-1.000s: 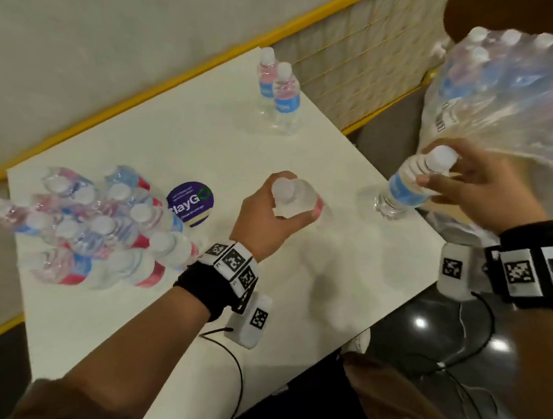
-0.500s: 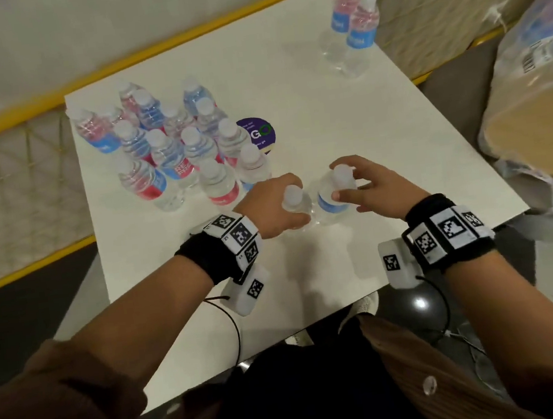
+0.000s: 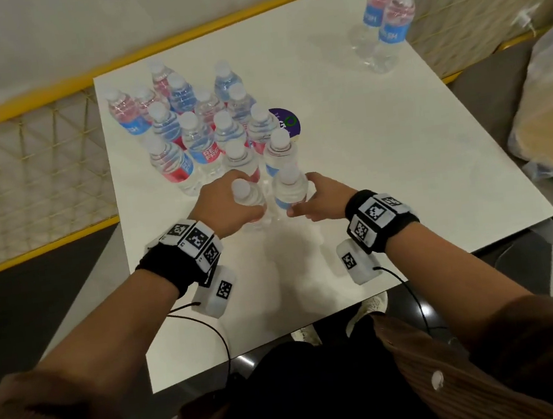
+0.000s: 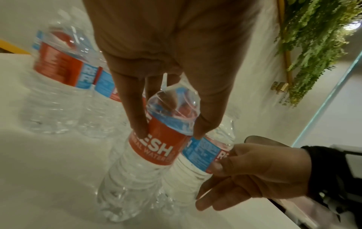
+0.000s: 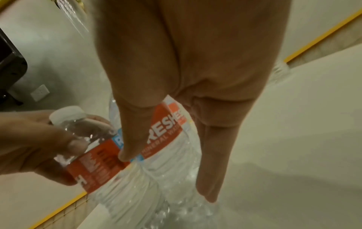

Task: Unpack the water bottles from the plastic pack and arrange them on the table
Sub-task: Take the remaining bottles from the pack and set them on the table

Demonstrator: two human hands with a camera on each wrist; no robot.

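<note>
My left hand [image 3: 222, 203] grips a clear water bottle [image 3: 248, 197] with a red and blue label, upright on the white table [image 3: 382, 149]. Beside it my right hand [image 3: 315, 198] grips a second bottle [image 3: 290, 187]; the two bottles touch at the near edge of a cluster of several standing bottles [image 3: 197, 128]. In the left wrist view my fingers [image 4: 137, 117] wrap the first bottle [image 4: 154, 147] at its label, with the right hand [image 4: 252, 175] on the neighbouring bottle [image 4: 199, 153]. The right wrist view shows my fingers [image 5: 133, 136] round the second bottle [image 5: 162, 139] and the left hand [image 5: 33, 144] on the other bottle [image 5: 92, 156].
Two more bottles [image 3: 384, 21] stand at the table's far right corner. A purple round sticker [image 3: 287, 122] lies behind the cluster. The plastic pack [image 3: 552, 102] sits off the table's right edge. A yellow mesh rail [image 3: 20, 152] runs along the left and far sides.
Both hands carried their bottles from the right side of the table leftward and set them down against the cluster. The head view has swung left, away from the pack.
</note>
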